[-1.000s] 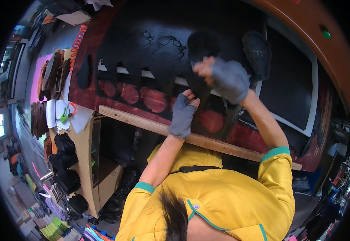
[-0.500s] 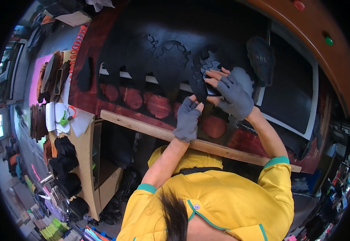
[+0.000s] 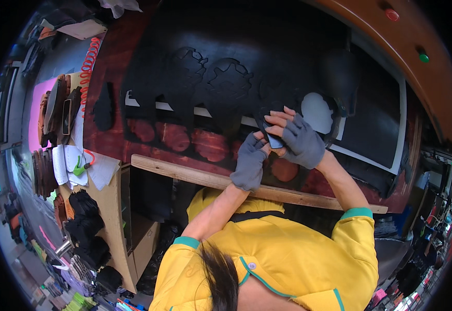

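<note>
My left hand [image 3: 249,161], in a grey fingerless glove, pinches the near edge of a small dark cut piece [image 3: 274,139] with a bluish sheen. My right hand [image 3: 302,139], gloved alike, curls over the same piece from the right, its fingertips on the top. The hands nearly touch, and they hide most of the piece. Beyond them a wide black sheet [image 3: 220,39] covers the worktop, with several toothed, rounded outlines [image 3: 229,78] cut into it. Right of my right hand, a rounded hole [image 3: 317,113] in the sheet shows something pale beneath.
A wooden strip [image 3: 184,172] edges the worn red worktop [image 3: 112,140] in front of me. A blurred dark shape [image 3: 341,78] stands at the right. Overhead curves an orange machine beam [image 3: 412,31] with red and green buttons. At left are a coiled red hose [image 3: 88,67] and stacked brown pieces [image 3: 55,109].
Both hands have drawn closer together and slightly toward me, with the dark piece now between them. The pale hole is uncovered. The dark shape at right has blurred.
</note>
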`<state>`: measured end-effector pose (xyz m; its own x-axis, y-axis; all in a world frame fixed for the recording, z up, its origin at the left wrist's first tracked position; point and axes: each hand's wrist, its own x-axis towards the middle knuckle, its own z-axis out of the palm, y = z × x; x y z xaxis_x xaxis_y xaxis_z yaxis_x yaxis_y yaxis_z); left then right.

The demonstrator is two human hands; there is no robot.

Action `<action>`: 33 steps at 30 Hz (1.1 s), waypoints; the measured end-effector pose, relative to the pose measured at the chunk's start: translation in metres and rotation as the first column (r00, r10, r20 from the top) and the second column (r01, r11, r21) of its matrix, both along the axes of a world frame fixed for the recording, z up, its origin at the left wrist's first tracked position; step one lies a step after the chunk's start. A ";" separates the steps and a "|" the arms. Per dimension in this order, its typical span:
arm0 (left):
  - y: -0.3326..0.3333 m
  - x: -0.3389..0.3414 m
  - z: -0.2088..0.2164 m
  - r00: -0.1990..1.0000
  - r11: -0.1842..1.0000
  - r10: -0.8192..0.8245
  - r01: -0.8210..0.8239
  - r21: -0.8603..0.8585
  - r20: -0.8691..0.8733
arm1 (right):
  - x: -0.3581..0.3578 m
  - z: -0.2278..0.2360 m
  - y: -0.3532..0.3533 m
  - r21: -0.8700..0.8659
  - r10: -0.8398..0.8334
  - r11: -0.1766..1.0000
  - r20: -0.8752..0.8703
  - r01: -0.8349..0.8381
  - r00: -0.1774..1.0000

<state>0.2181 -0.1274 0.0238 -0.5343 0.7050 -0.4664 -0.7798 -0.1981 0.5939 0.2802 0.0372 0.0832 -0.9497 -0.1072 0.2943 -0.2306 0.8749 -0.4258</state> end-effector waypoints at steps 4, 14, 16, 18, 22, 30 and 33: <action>-0.004 -0.004 0.006 0.996 0.998 -0.037 0.041 0.039 -0.084 | 0.001 -0.007 0.011 0.092 -0.022 0.996 0.033 0.019 0.999; -0.017 0.006 0.028 0.778 0.955 0.051 -0.221 -0.197 -0.626 | -0.098 0.050 0.079 -0.515 -0.717 0.651 -0.176 0.557 0.675; -0.031 -0.013 0.028 0.531 0.826 -0.038 -0.460 -0.325 -0.847 | -0.101 0.046 0.066 -0.346 -0.508 0.859 -0.479 0.377 0.716; -0.036 -0.033 0.024 0.643 0.807 0.119 -0.507 -0.304 -0.756 | -0.097 0.031 0.035 -0.228 -0.220 0.966 -0.475 0.122 0.852; -0.044 -0.063 0.019 0.911 0.933 0.247 -0.316 -0.175 -0.329 | -0.105 0.011 -0.020 -0.200 0.045 0.974 -0.279 -0.104 0.959; -0.045 -0.074 0.015 0.967 0.972 0.171 -0.197 -0.130 -0.187 | -0.113 0.058 -0.001 0.060 0.056 0.998 -0.457 -0.032 0.888; -0.045 -0.075 0.009 0.976 0.980 0.189 -0.194 -0.039 -0.107 | -0.105 0.032 -0.028 0.356 0.192 0.924 -0.111 -0.141 0.975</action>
